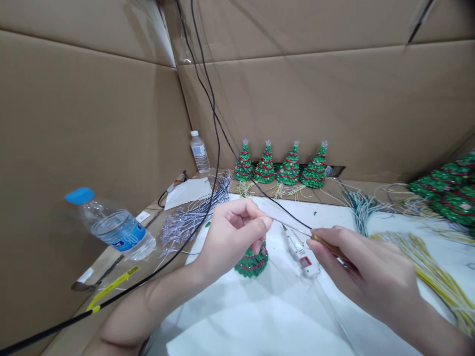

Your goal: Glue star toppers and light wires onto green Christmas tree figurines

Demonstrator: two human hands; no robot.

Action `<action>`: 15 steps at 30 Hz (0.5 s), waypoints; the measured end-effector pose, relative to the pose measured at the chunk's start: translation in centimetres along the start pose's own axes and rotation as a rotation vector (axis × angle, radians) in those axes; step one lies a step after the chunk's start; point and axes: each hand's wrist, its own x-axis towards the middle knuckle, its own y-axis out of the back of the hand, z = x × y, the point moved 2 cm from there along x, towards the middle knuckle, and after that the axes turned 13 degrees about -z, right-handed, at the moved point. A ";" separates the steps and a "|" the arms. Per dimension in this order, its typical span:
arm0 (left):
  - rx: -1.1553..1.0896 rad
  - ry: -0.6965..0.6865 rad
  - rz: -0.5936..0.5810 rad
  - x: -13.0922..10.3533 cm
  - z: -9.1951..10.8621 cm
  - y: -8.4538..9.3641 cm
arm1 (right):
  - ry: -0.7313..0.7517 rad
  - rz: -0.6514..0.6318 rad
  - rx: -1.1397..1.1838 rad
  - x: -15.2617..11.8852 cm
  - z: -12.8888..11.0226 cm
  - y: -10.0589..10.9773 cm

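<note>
My right hand (356, 262) is closed around the brown handle of a thin metal tool (293, 227), whose shaft points left. The shaft's far end reaches the pinched fingertips of my left hand (237, 227); whether a small piece is also between them is too small to tell. Below my left fingers a small green tree with red garland (251, 263) stands on the white sheet (282, 316), its top hidden by the hand. Between my hands lies a white glue gun (302, 252), with a clear stick extending from its rear.
Several green trees (265, 165) line the back; more stand at right (452, 193). Wire bundles lie left (185, 222) and right (426, 262). A blue-capped bottle (122, 230) and a smaller bottle (200, 152) are at left. Black cables (216, 123) hang across the view before cardboard walls.
</note>
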 end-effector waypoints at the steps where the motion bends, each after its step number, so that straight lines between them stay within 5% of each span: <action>1: -0.001 -0.003 -0.009 0.0 0.0 0.0 | 0.000 0.001 0.005 0.0 0.0 0.0; 15: 0.058 -0.043 -0.021 -0.1 0.3 0.1 | 0.004 -0.027 0.116 0.5 0.0 0.7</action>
